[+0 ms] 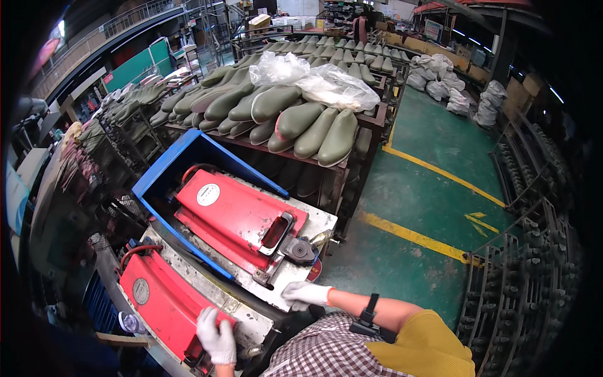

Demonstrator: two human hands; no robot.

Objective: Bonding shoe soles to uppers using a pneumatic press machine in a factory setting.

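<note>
Partly hidden, right hand (306, 294) fingers curl under the metal plate (317, 221).

A round white label (208, 194) is seen on the upper red cover (242, 217), near its far end. A second round label (141, 291), greyish, is fixed to the lower red cover (164, 306). Clear plastic bags (314, 80) are heaped on the green boots on the rack. White filled bags (440, 81) are piled along the green floor at the far right. A cardboard box (259, 22) is set on a far rack.
</note>
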